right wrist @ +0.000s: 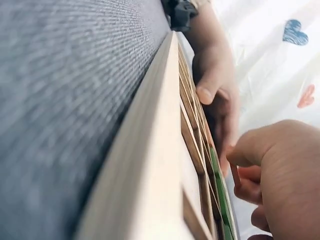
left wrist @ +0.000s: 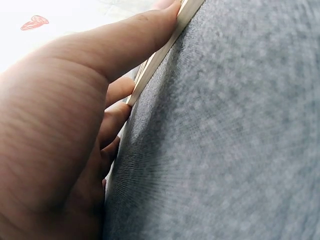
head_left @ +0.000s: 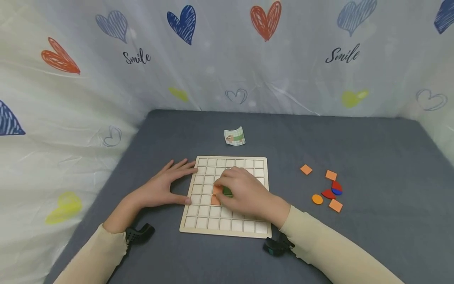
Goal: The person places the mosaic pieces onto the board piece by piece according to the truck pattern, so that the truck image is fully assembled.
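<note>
A wooden grid board [head_left: 202,232] lies on the table. My left hand [head_left: 161,187] is spread at its left edge, thumb and fingertips touching the rim, fingers fairly straight. Over the middle of the grid, my right hand [head_left: 246,193] pinches a thin orange piece [right wrist: 235,176] between thumb and fingers, just above the board in the right wrist view. An orange square [head_left: 215,200] sits in a cell under the fingertips. Beside it, green pieces [head_left: 227,192] show partly, covered by the right hand.
Right of the board lie loose orange squares [head_left: 331,175], an orange disc [head_left: 317,199], red pieces [head_left: 328,194] and a blue piece [head_left: 337,192]. A small picture card [head_left: 235,136] with a gridded drawing lies behind the board. A heart-patterned curtain [head_left: 213,59] hangs at the back.
</note>
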### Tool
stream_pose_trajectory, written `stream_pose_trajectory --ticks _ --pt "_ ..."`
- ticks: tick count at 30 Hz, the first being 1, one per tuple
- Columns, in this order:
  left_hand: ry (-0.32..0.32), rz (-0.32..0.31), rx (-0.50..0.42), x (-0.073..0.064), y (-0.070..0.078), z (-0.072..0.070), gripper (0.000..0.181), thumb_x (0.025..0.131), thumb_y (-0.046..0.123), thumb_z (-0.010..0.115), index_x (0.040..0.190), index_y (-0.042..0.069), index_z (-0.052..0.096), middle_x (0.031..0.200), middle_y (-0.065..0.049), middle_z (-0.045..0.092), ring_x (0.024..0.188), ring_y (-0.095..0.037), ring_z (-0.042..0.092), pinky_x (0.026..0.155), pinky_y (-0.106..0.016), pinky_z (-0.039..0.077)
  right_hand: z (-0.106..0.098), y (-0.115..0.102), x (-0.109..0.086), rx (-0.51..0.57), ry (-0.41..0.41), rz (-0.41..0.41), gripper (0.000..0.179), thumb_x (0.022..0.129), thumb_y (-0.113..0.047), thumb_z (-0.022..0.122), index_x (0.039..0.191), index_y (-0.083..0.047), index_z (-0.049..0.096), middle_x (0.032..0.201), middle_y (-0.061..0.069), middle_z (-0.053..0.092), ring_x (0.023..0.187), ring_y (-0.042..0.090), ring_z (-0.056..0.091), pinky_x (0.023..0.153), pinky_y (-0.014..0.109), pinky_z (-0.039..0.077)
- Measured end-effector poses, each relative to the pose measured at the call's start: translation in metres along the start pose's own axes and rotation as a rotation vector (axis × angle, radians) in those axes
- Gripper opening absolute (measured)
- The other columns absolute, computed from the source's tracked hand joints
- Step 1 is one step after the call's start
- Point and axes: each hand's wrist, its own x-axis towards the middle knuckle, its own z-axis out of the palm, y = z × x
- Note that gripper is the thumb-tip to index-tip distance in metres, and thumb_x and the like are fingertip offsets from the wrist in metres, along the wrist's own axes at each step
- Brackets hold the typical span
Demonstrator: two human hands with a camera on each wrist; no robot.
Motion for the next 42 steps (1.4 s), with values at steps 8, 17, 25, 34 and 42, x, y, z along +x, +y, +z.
stream_pose_trajectory --ticks 8,17,25,34,42 --pt "-0.004 -0.005 -0.002 0.0000 0.0005 -0.0002 0.100 0.086 0.061 0.090 0.169 0.030 0.045 0.179 0.005 0.028 0.168 -0.029 0.013 0.134 -0.060 -0.004 0.0054 0.0024 0.0050 -0.007 -0.002 0.028 0.010 0.100 -0.020 0.079 0.107 -0.015 0.083 0.097 -0.007 0.067 0.087 0.012 0.056 0.081 0.031 0.053" --pt "-0.009 -0.009 0.001 -0.0003 0.0006 0.0007 0.100 0.086 0.062 0.089 0.169 0.031 0.044 0.179 0.006 0.027 0.169 -0.029 0.012 0.135 -0.059 -0.004 0.0089 0.0050 0.0037 -0.007 -0.012 0.042 0.010 0.101 -0.021 0.078 0.108 -0.015 0.082 0.100 -0.008 0.066 0.091 0.011 0.058 0.081 0.029 0.054" --pt "-0.013 -0.015 -0.001 -0.0004 0.0016 0.0004 0.100 0.086 0.062 0.089 0.170 0.030 0.044 0.179 0.006 0.027 0.169 -0.028 0.011 0.135 -0.059 -0.004 0.0098 0.0057 0.0021 0.002 -0.020 0.043 0.014 0.102 -0.021 0.077 0.113 -0.014 0.083 0.103 -0.008 0.068 0.093 0.011 0.059 0.084 0.029 0.055" --pt "-0.006 -0.010 0.003 -0.0009 0.0010 -0.0016 0.101 0.086 0.061 0.090 0.170 0.030 0.043 0.180 0.006 0.026 0.169 -0.028 0.011 0.135 -0.058 -0.004 0.0078 0.0061 0.0043 -0.006 -0.011 0.020 0.014 0.103 -0.020 0.075 0.112 -0.013 0.083 0.102 -0.007 0.068 0.094 0.012 0.060 0.088 0.031 0.055" --pt "-0.016 -0.009 -0.008 -0.0012 0.0016 -0.0007 0.101 0.087 0.059 0.090 0.170 0.029 0.043 0.180 0.005 0.026 0.169 -0.029 0.011 0.135 -0.059 -0.004 0.0042 0.0042 -0.0012 -0.013 0.002 0.013 0.013 0.103 -0.020 0.073 0.110 -0.014 0.083 0.101 -0.007 0.067 0.094 0.012 0.060 0.088 0.031 0.055"
